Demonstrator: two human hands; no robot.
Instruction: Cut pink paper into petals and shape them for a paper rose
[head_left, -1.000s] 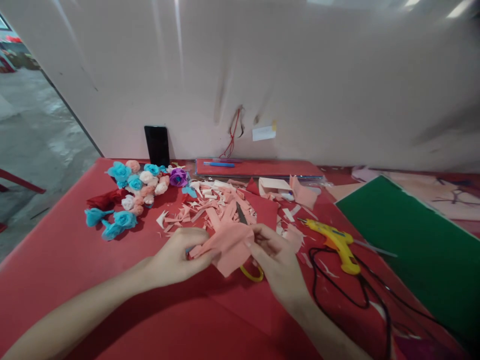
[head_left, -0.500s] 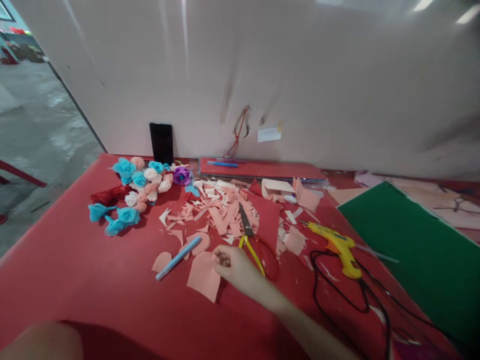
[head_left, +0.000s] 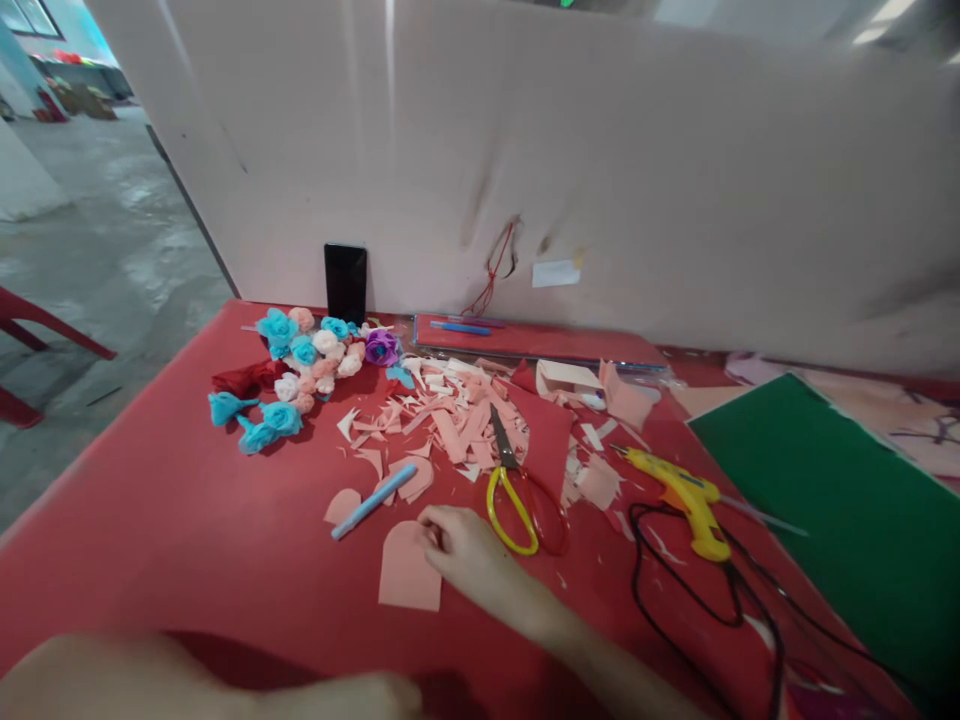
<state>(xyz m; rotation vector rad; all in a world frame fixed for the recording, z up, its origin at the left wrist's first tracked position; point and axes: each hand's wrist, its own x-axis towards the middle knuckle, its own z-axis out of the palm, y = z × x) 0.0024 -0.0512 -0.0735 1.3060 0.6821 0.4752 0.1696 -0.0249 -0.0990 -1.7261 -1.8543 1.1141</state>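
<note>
My right hand (head_left: 466, 553) is closed in a pinch at the right edge of a peach paper piece (head_left: 409, 578) with a rounded top and straight bottom. My left hand (head_left: 386, 694) shows at the bottom edge, cut off by the frame, its fingers not visible. Just beyond the paper lies a light blue pen (head_left: 373, 502), resting across smaller rounded peach paper petals (head_left: 414, 480). A pair of scissors (head_left: 513, 508) with yellow and red handles lies right of my right hand, blades on a heap of peach paper scraps (head_left: 457, 420).
Blue, white, peach and purple paper flowers (head_left: 281, 418) cluster at the back left, before a phone (head_left: 346, 283) leaning on the wall. A yellow glue gun (head_left: 694, 510) with a black cord lies right, near a green sheet (head_left: 825, 500). A chair (head_left: 45, 335) stands left.
The peach paper has turned straighter and lies lower, with my right hand still at its edge. My left hand and forearm have come in along the bottom. The view has shifted slightly.
</note>
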